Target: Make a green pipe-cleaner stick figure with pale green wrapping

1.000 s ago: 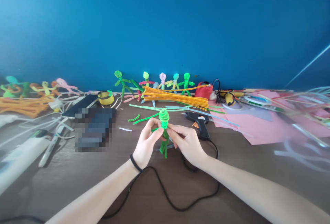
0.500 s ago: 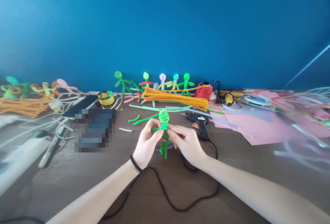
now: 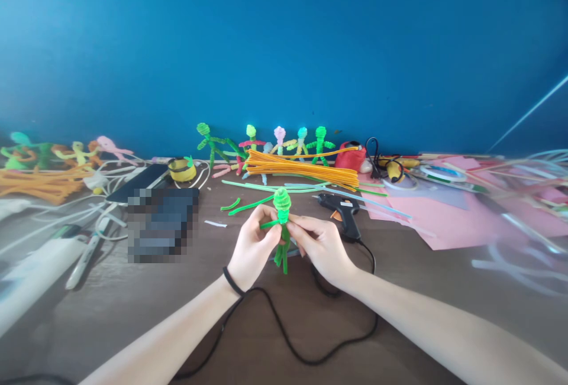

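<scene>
Nearest the viewer, two bare forearms reached in over a dark brown table (image 3: 110, 308), with a black cord (image 3: 306, 361) looping across the surface between them. A black band (image 3: 232, 282) circled the left wrist. At the centre, the left hand (image 3: 252, 246) and right hand (image 3: 327, 249) met around a green pipe-cleaner figure (image 3: 283, 210), held upright above the table. Its bright, coiled head rose clear of the fingers and its darker legs hung below them. The left thumb and fingers were clamped on the body just under the head, with a green strand sticking out on that side. The right thumb and fingertips were pinched together against the opposite side; exactly which part they gripped was hidden.

Just beyond the hands, to the right, a black glue gun (image 3: 350, 216) lay on its side. To the left were a white paper strip (image 3: 215, 223), a short green piece (image 3: 231, 204) and a dark, pixelated object (image 3: 166, 222). Further left lay a white marker (image 3: 86, 258), and further right, overlapping pink paper (image 3: 457, 219).

Farther back, an orange pipe-cleaner bundle (image 3: 302, 169) lay crosswise, near a red item (image 3: 348, 159) and a yellow roll (image 3: 183, 170). Behind the bundle, a row of colourful figures (image 3: 320, 134) stood near a plain blue wall (image 3: 284, 36). More figures, at far left, were blurred.
</scene>
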